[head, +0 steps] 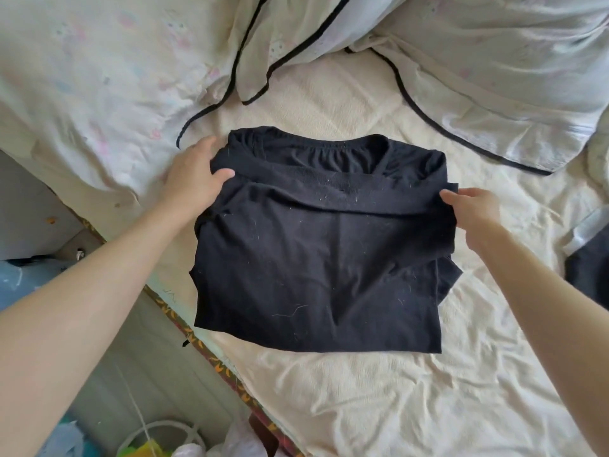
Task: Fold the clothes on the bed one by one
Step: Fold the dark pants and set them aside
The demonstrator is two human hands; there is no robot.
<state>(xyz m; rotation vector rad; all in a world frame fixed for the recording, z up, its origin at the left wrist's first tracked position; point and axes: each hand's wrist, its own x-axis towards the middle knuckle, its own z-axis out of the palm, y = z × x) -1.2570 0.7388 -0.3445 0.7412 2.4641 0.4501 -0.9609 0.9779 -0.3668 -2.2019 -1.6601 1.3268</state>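
**Folding the black garment in half on the bed**

Lying rumpled across the whole view, cream bedsheet (379, 390), with the black garment (316, 265) spread near its middle as the landmark. Far left of the garment, dropping away past the patterned mattress edge (211, 354) toward floor clutter. Beyond the garment and left, bunching up: pale printed quilt with black piping (138, 70); beyond and right, more of the same bedding.

Gripping the garment's left edge near the neckline: left hand (192, 174), thumb over the top layer, fingers tucked behind the cloth. Running across the middle, a ribbed hem band (329, 192), already brought up just short of the gathered neckline (323, 150). Pinching the band's right end: right hand (474, 211), thumb on top, fingers curled below.

Right of the garment, peeking in at the frame edge: another dark piece (590, 275), seemingly waiting its turn.

Judging by the layers, finishing a bottom-to-top fold on this item. Calling next for laying both corners down level with the shoulders, smoothing the slack on the right side, then letting go.
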